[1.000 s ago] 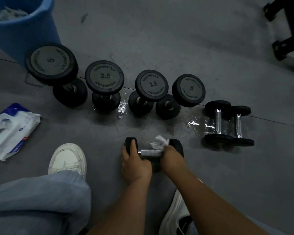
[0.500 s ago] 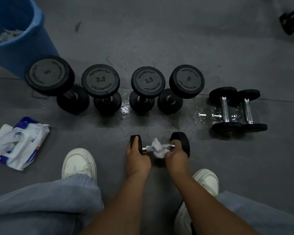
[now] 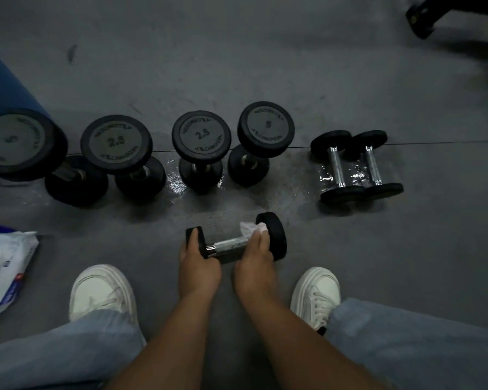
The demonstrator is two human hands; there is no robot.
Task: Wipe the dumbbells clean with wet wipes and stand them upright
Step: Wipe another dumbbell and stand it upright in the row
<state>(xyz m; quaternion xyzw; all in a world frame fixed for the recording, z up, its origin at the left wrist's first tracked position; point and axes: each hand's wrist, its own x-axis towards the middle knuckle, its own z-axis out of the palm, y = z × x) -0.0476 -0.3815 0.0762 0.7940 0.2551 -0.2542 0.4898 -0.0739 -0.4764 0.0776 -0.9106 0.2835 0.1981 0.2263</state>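
Note:
A small black dumbbell (image 3: 230, 244) with a chrome handle lies on its side on the grey floor between my feet. My left hand (image 3: 197, 263) grips its left head. My right hand (image 3: 255, 261) holds a white wet wipe (image 3: 251, 228) against the inner face of the right head. Behind it several larger dumbbells (image 3: 200, 136) stand upright in a row, marked 5 and 2.5. Two more small dumbbells (image 3: 355, 167) lie side by side at the right on a wet patch.
A pack of wet wipes (image 3: 3, 266) lies on the floor at the left. A blue bin (image 3: 3, 85) stands at the back left. Black equipment feet (image 3: 434, 15) show at the top right. My white shoes (image 3: 102, 291) flank the dumbbell.
My right hand has slid the wipe along the handle from its middle to the right head. My head has moved closer, so the view has shifted.

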